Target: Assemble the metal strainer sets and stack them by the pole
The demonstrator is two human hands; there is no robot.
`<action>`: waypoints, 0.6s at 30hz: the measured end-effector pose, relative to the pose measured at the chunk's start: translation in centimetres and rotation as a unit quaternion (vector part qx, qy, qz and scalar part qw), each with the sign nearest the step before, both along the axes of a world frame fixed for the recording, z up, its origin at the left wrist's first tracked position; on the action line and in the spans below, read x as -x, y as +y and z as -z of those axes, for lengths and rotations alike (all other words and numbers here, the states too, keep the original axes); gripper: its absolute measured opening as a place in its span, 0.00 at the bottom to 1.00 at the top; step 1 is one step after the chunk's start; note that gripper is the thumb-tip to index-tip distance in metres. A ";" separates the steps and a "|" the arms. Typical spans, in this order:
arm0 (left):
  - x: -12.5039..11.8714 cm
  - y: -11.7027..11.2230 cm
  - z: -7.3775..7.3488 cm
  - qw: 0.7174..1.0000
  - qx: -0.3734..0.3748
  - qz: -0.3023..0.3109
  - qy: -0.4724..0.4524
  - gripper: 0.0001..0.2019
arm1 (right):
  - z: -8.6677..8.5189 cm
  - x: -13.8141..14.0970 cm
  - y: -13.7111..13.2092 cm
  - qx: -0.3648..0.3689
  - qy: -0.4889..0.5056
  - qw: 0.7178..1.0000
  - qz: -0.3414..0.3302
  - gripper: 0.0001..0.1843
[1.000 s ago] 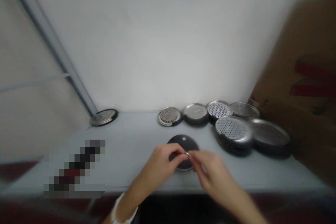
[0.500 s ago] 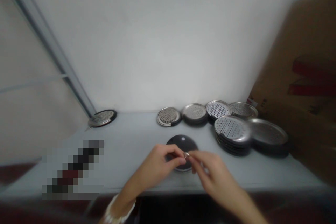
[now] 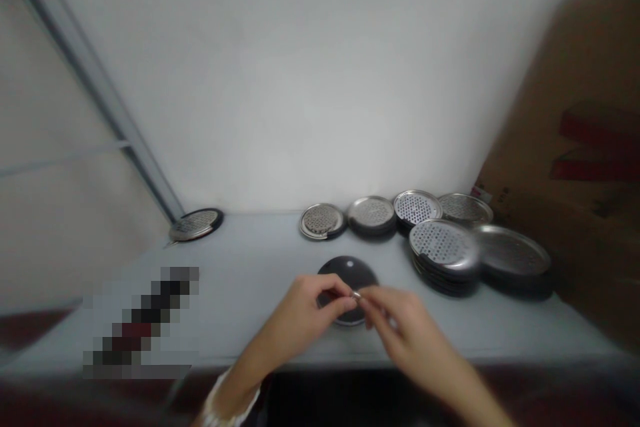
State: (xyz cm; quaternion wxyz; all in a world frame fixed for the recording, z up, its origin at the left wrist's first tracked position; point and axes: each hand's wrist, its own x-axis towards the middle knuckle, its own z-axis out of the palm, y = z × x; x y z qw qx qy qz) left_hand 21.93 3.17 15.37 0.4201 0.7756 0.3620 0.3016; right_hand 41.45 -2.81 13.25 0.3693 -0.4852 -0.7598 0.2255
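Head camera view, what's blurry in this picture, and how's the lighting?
In the head view, the left hand and right hand are slightly soft, the small metal piece between them is too blurred to identify, the perforated steel discs show dull glare, and the lighting is flat.

The single camera, worn on the person's head, looks forward and down from above the near edge of a pale table [image 3: 250, 260], fairly close over the left hand [image 3: 300, 320] and right hand [image 3: 405, 327], taking in the white wall [image 3: 300, 80] beyond and a cardboard box [image 3: 575, 113] at right.
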 end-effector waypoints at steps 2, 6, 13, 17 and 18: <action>-0.1 0.0 0.0 1.000 0.001 -0.003 0.000 0.06 | -0.1 0.1 0.0 0.004 0.001 1.000 0.002 0.15; -0.2 -0.1 -0.2 1.000 0.001 -0.014 -0.003 0.04 | -0.2 0.1 0.1 0.019 0.015 1.000 -0.002 0.16; -0.1 -0.2 -0.6 1.000 -0.012 -0.021 -0.018 0.07 | 0.0 0.3 0.3 0.046 0.066 0.997 -0.004 0.17; -0.4 -0.2 -0.5 0.999 -0.008 -0.025 -0.038 0.07 | 0.5 0.7 0.4 0.063 0.080 0.995 -0.022 0.17; -0.4 -0.2 -0.5 0.999 -0.009 -0.026 -0.039 0.07 | 0.6 0.8 0.5 0.069 0.081 0.994 -0.027 0.17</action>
